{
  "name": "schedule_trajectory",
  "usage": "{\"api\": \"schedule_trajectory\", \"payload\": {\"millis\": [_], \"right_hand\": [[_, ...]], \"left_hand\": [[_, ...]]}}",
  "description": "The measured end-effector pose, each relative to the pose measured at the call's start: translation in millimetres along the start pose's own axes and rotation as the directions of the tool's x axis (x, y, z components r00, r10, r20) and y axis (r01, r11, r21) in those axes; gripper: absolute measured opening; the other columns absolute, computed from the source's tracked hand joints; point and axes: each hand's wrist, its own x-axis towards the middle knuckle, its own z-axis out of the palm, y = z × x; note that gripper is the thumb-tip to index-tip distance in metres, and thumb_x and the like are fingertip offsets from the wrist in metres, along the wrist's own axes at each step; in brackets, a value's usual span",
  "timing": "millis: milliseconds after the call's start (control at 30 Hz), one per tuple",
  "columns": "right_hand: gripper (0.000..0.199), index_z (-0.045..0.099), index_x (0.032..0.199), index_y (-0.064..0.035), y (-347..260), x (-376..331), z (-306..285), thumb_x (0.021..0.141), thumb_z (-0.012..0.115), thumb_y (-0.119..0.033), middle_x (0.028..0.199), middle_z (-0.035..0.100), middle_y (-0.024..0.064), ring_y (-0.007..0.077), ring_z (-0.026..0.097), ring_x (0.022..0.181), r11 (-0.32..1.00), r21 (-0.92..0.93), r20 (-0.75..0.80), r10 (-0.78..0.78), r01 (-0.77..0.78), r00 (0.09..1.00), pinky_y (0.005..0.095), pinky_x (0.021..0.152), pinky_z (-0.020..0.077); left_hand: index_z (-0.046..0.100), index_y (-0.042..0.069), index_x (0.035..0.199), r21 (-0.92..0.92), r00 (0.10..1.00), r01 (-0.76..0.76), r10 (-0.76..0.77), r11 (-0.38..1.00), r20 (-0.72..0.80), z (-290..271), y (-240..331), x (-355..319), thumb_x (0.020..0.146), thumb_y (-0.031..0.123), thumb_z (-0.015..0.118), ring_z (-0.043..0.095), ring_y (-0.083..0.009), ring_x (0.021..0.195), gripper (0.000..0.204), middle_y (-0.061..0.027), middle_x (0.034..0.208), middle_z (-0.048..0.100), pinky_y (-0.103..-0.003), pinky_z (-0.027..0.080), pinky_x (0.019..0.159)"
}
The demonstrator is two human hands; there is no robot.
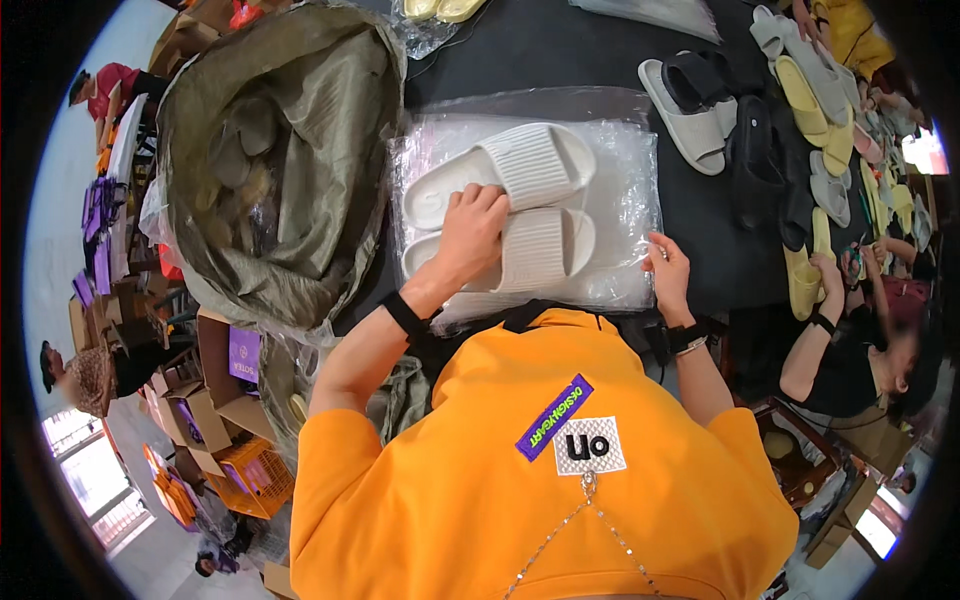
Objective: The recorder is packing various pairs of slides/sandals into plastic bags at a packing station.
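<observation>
White slippers (520, 205) under the flat left hand (472, 232); right hand (668, 272) seemingly pinching plastic bags (625, 200).

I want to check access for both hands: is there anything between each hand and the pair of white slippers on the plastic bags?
Nothing visible for either. The left hand already rests on the white slippers. The right hand is at the edge of the clear plastic bags beside them, with only bare plastic between it and the slippers.

White ribbed slides (520, 200), orange shirt (480, 480)
</observation>
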Motion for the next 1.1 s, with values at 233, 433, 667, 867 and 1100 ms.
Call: {"api": "schedule_trajectory", "payload": {"millis": [233, 433, 667, 867, 1100], "right_hand": [[0.023, 0.059, 0.105, 0.0027, 30.8, -19.3, 11.6, 0.085, 0.054, -0.006, 0.078, 0.061, 0.0072, 0.0103, 0.059, 0.064, 1.0, -0.026, 0.124, -0.007, 0.011, 0.992, 0.0232, 0.06, 0.0497], [0.028, 0.057, 0.11, 0.0016, 26.5, -16.8, 7.8, 0.083, 0.053, -0.005, 0.074, 0.06, 0.0065, 0.0102, 0.058, 0.062, 0.997, -0.061, 0.189, 0.054, -0.043, 0.981, 0.023, 0.057, 0.0495], [0.043, 0.05, 0.122, -0.0016, 9.8, -16.8, 13.1, 0.079, 0.052, -0.004, 0.068, 0.056, 0.0038, 0.0087, 0.055, 0.06, 0.981, -0.187, 0.266, 0.104, -0.054, 0.958, 0.0237, 0.056, 0.0477], [0.028, 0.058, 0.106, -0.0015, 15.9, -24.9, 16.2, 0.078, 0.054, -0.009, 0.073, 0.06, 0.0129, 0.0238, 0.059, 0.063, 0.9, -0.368, 0.36, -0.093, 0.233, 0.928, 0.032, 0.061, 0.0467], [0.021, 0.062, 0.097, -0.0065, 9.3, -46.2, 10.5, 0.08, 0.051, -0.011, 0.079, 0.062, 0.014, 0.0326, 0.059, 0.077, 0.749, -0.486, 0.336, -0.316, 0.451, 0.887, 0.0391, 0.066, 0.0466]], "left_hand": [[0.052, 0.006, 0.087, -0.06, 0.995, -0.032, 0.038, 0.998, 0.095, 63.5, 25.4, -5.1, 0.063, 0.004, 0.054, 0.047, -0.0279, 0.087, 0.024, -0.0078, 0.091, 0.051, -0.039, 0.035, 0.072], [0.054, 0.01, 0.094, 0.083, 0.991, 0.095, -0.102, 0.992, 0.082, 58.1, -51.4, -45.3, 0.069, 0.005, 0.05, 0.047, -0.0288, 0.096, 0.026, -0.0076, 0.103, 0.054, -0.041, 0.036, 0.077], [0.053, 0.004, 0.083, 0.173, 0.978, 0.207, -0.205, 0.963, -0.03, -1.1, -71.8, -23.7, 0.062, 0.002, 0.054, 0.049, -0.0311, 0.086, 0.021, -0.0094, 0.086, 0.053, -0.043, 0.038, 0.071], [0.051, 0.004, 0.09, -0.08, 0.986, 0.0, 0.014, 0.997, 0.169, 44.7, 19.1, 44.8, 0.063, 0.0, 0.053, 0.049, -0.0312, 0.094, 0.027, -0.0119, 0.094, 0.053, -0.042, 0.039, 0.076], [0.054, 0.006, 0.089, 0.137, 0.986, 0.095, -0.113, 0.986, 0.127, 118.2, 13.4, 81.8, 0.068, 0.005, 0.052, 0.053, -0.0288, 0.093, 0.021, -0.0102, 0.094, 0.057, -0.044, 0.04, 0.075]]}}
